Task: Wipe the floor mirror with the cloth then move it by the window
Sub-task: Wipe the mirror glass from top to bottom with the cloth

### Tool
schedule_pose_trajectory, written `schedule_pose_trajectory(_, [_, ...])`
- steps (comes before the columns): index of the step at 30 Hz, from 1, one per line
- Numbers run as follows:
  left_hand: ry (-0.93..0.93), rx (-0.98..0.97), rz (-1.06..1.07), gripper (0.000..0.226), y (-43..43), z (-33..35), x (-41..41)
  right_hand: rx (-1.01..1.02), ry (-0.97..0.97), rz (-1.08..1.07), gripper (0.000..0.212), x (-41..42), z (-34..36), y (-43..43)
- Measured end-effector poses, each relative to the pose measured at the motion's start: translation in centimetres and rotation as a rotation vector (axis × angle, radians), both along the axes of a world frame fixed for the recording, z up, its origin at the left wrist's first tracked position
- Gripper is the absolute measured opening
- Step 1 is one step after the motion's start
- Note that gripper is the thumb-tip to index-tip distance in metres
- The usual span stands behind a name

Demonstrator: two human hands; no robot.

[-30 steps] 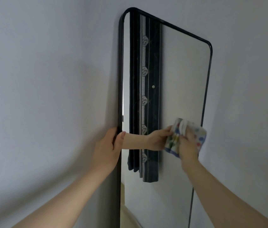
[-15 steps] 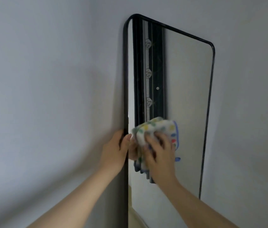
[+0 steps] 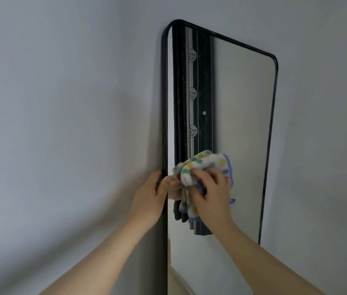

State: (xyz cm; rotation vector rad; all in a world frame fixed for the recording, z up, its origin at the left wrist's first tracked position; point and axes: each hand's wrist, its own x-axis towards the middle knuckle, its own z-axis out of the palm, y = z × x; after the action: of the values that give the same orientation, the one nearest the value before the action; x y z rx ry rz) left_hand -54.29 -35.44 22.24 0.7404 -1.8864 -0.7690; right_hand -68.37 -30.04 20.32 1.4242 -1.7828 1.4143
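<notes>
At the wall (image 3: 62, 124), left: plain grey surface. The floor mirror (image 3: 242, 124) stands upright against it, left edge close in.
Left hand (image 3: 151, 199): grip closed round the thin black frame (image 3: 164, 103) at the left edge, thumb on the front, fingers behind.
Cloth (image 3: 204, 165): spotted towelling, soft, bunched up, touching the glass near the left edge.
Right hand (image 3: 213, 194): grip holding the bunched cloth and pressing it on the glass.
Reflection: a dark patterned curtain (image 3: 202, 81) shows in the left part of the glass.
Handling (judged): tall, stiff and glass-faced, so probably weighty, awkward and fragile. The glass is slick, so take hold on the two long frame edges, never the face.
Edges and room: top corners are rounded. The left edge sits tight to the wall, with little room for fingers, while the right edge has bare wall beside it. The foot of the mirror, the floor and the window are out of view, so the path cannot be assessed.
Stage (judged): wiping in hand, move not yet begun.
</notes>
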Motion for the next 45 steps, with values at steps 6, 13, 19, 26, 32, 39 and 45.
schedule_pose_trajectory(6, [0.041,-0.014,0.015,0.012,0.0,-0.6,-0.2,0.003,0.109,0.031,0.029,2.0,-2.1,0.5])
schedule_pose_trajectory(13, [0.005,0.001,-0.011,0.024,0.0,-2.4,-0.1,-0.023,-0.016,-0.006,0.033,1.8,-1.5,0.2])
schedule_pose_trajectory(19, [-0.003,0.019,-0.009,0.033,-0.2,-2.5,0.0,0.028,-0.026,0.005,0.031,-0.2,-2.2,0.5])
schedule_pose_trajectory(26, [0.037,0.063,-0.022,0.028,-0.3,-2.9,-0.2,0.092,0.25,0.084,0.029,1.4,-3.4,1.2])
schedule_pose_trajectory(32, [0.028,0.011,-0.013,0.027,-0.1,-2.8,-0.1,0.082,0.146,-0.011,0.03,1.6,-2.8,1.2])
schedule_pose_trajectory(39, [0.017,0.008,0.023,0.032,0.0,-2.6,-0.2,0.083,0.026,-0.015,0.035,0.3,-2.3,0.9])
schedule_pose_trajectory(45, [0.012,0.012,0.036,0.029,0.1,-2.5,-0.2,0.128,0.176,0.027,0.032,0.9,-2.9,1.4])
